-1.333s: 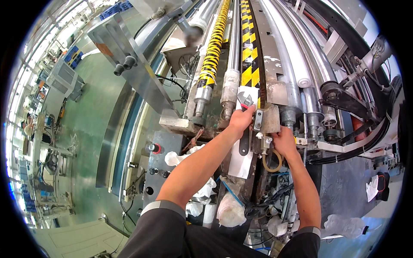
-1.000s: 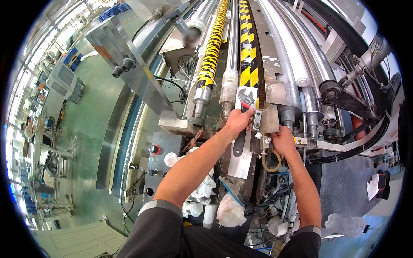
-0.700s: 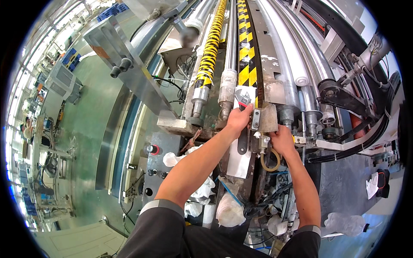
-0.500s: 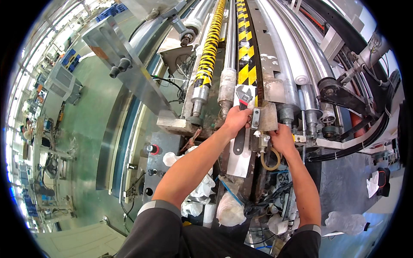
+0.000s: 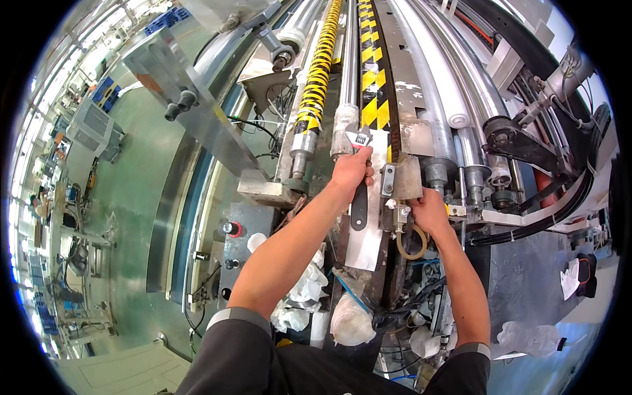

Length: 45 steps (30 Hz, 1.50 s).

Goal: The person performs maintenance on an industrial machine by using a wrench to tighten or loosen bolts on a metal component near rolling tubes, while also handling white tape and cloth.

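Observation:
My left hand (image 5: 350, 172) is wrapped round an adjustable wrench (image 5: 359, 209), its head pointing away from me and its dark handle towards me. Beneath the wrench lies a white strip (image 5: 366, 243) along the machine. My right hand (image 5: 429, 209) reaches behind a worn metal block (image 5: 409, 178) at the machine's end; its fingertips are partly hidden there, and what they hold, if anything, cannot be made out. A small bolted bracket (image 5: 388, 180) sits on the block's left side. Just below it hangs a tan ring of tubing (image 5: 412, 255).
Long rollers (image 5: 454, 112) run away from me on the right. A yellow-and-black striped bar (image 5: 318, 72) lies left of centre. An upright metal plate (image 5: 191, 99) stands at the left. White rags (image 5: 306, 289) and a wrapped bundle (image 5: 353, 321) lie near me. Black cables (image 5: 540, 230) curve at the right.
My left hand has moved left and slightly away from me with the wrench, leaving the bracket's side. My right hand stays by the metal block.

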Tool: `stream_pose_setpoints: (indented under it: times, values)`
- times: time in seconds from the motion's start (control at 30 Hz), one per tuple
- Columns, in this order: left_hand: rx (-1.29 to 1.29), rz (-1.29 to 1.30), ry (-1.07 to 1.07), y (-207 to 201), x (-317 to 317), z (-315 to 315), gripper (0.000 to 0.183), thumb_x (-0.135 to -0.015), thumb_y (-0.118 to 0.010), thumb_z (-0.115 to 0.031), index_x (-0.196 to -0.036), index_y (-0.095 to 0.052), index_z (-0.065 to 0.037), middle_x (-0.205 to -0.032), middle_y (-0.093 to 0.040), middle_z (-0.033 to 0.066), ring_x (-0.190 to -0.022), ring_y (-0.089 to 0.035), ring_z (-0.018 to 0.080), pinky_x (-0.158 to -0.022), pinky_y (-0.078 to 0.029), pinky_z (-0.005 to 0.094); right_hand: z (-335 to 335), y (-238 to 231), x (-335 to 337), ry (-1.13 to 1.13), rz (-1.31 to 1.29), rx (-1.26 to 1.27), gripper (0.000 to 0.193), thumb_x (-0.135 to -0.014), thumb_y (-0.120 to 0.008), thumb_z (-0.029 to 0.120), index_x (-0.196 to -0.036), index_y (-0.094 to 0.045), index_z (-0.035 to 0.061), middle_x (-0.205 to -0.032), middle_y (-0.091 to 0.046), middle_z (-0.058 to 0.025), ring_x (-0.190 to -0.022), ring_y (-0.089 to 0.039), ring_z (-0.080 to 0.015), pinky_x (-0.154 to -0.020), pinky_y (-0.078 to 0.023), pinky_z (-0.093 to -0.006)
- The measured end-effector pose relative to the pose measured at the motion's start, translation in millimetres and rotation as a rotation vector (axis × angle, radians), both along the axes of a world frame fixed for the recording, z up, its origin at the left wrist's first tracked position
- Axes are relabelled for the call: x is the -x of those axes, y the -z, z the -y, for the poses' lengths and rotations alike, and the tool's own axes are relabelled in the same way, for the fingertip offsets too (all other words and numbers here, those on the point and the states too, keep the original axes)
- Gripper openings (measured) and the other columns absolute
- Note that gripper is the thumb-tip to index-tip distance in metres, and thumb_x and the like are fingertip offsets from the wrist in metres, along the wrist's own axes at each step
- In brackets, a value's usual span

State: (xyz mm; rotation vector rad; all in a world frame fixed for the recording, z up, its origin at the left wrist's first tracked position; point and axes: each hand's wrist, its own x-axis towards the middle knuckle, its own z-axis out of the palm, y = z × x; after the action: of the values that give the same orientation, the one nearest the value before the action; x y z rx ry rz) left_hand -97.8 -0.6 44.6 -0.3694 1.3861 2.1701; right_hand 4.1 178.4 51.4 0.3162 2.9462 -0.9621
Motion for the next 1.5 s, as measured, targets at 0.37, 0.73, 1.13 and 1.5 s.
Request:
stream_pose_setpoints:
  times: [0.37, 0.73, 1.13, 1.5]
  values:
    - [1.25, -0.54, 0.239, -63, -167, 141, 0.043, -0.08, -0.067, -0.043, -0.087, -0.062, 0.0, -0.067, -0.063, 0.0164, -0.063, -0.062, 0.0324, -0.062, -0.048, 0.0405, -12, 25, 4, 0.0, -0.093, 0.07, 0.024, -0.083, -0.061, 0.019, -0.099, -0.066, 0.0028, -0.082, -0.064, -0.0235, -0.081, -0.061, -0.0409, -0.07, -0.048, -0.0433]
    - [1.667, -0.577, 0.322, -28, -274, 245, 0.034, -0.083, -0.065, -0.039, -0.092, -0.06, -0.007, -0.055, -0.06, 0.0103, -0.053, -0.061, 0.0305, -0.051, -0.047, 0.0408, -9, 25, 2, -0.001, -0.139, 0.017, 0.024, -0.084, -0.06, 0.02, -0.091, -0.065, -0.0027, -0.079, -0.063, -0.0258, -0.079, -0.062, -0.0408, -0.068, -0.047, -0.0437]
    - [1.726, -0.567, 0.46, -23, -249, 249, 0.032, -0.084, -0.061, -0.035, -0.103, -0.06, -0.009, -0.067, -0.065, 0.0144, -0.062, -0.064, 0.0323, -0.057, -0.05, 0.043, -14, 28, 3, 0.019, -0.178, -0.034, 0.025, -0.083, -0.063, 0.018, -0.088, -0.063, -0.006, -0.065, -0.058, -0.0233, -0.064, -0.057, -0.0404, -0.059, -0.042, -0.0439]
    - [1.384, -0.426, 0.258, -58, -271, 236, 0.042, -0.09, -0.057, -0.036, -0.119, -0.048, -0.007, -0.069, -0.064, 0.0193, -0.067, -0.063, 0.039, -0.059, -0.048, 0.0462, -14, 32, 2, 0.035, -0.183, 0.046, 0.027, -0.081, -0.066, 0.02, -0.085, -0.062, -0.0064, -0.069, -0.059, -0.0247, -0.07, -0.059, -0.0414, -0.061, -0.045, -0.0432]
